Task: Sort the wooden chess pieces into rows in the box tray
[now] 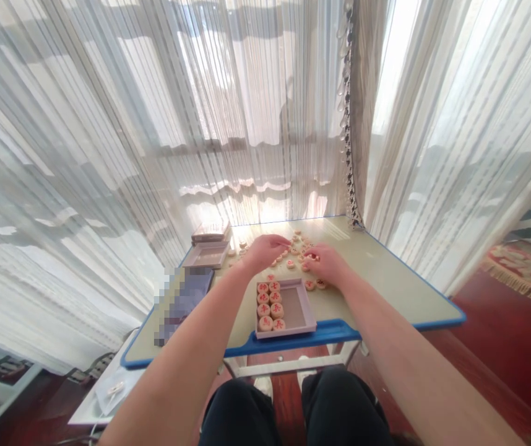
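A shallow grey tray (300, 323) sits at the near edge of the table (386, 272), with several round wooden chess pieces (270, 305) stacked in two columns along its left side. More loose pieces (293, 248) with red characters lie scattered beyond it. My left hand (265, 248) reaches palm down over the loose pieces, fingers curled. My right hand (325, 261) rests among the pieces, fingers pinched on one piece with red marking.
Two more box parts (210, 253) stand at the table's far left, with a dark phone (186, 300) nearer. Sheer curtains (154, 124) hang right behind the table. My knees (293, 409) are below the blue front rim. A rug (525, 266) lies to the right.
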Demonstrator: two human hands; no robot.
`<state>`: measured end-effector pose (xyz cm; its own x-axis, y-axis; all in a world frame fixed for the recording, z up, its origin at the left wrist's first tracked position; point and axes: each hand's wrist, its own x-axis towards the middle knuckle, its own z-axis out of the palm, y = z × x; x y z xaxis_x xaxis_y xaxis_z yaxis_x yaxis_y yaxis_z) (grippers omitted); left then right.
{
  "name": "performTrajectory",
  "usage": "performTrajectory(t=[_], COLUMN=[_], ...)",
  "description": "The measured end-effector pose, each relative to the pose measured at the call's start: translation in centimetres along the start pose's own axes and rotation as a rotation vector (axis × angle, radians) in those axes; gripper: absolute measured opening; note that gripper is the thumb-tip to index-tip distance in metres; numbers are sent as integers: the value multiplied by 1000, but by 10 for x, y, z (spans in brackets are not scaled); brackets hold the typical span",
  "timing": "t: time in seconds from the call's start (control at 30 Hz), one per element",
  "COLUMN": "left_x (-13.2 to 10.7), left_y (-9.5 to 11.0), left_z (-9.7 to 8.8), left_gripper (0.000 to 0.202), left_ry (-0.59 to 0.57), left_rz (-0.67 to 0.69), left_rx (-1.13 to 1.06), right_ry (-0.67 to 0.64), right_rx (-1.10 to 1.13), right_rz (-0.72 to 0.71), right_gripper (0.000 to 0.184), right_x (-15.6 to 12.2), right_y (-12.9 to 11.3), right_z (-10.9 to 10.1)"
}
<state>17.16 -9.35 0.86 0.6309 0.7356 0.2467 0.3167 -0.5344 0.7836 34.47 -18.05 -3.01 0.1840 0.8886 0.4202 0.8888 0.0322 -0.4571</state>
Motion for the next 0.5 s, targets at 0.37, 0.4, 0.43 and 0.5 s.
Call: performTrajectory(t=[0.37,0.4,0.43,0.5], left_x=[-2,-3,-4,-5], left_y=[-19,-21,-23,-28], left_z=[2,2,3,3], left_gripper=[23,23,23,24], left_ry=[80,87,102,134], left_rz=[60,54,53,56], left_rx=[113,134,156,167], right_ry=[-137,-147,-154,-154], right_rx=[-9,12,34,63], right_rz=[-97,-110,-122,-124], right_gripper=[17,16,14,13], right_x=[-5,-5,-6,-6], right_y=[7,6,5,3], right_z=[7,8,9,10])
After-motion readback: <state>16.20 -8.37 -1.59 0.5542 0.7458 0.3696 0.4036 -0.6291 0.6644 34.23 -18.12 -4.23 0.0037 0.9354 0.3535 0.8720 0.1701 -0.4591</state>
